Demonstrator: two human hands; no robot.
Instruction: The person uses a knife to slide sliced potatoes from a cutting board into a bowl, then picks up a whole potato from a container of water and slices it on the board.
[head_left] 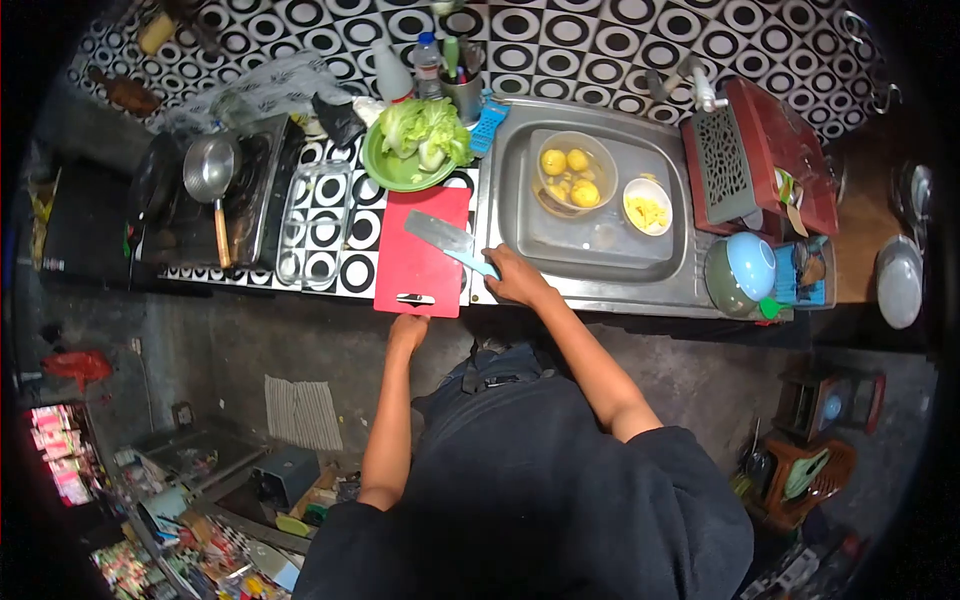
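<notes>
Right hand (515, 276) fingers wrapped on blue-handled cleaver (440, 235), blade over red cutting board (420, 275). Left hand (408, 330) at board's near edge; can't tell its fingers' grip from here.

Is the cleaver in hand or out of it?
In hand: the right hand holds the cleaver by its blue handle, blade over the red board.

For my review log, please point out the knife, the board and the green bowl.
Knife (443, 236): head view, on the blade.
Board (418, 272): head view, on its bare red surface.
Green bowl (400, 179): head view, on its wall, below the leafy greens (428, 134).
</notes>
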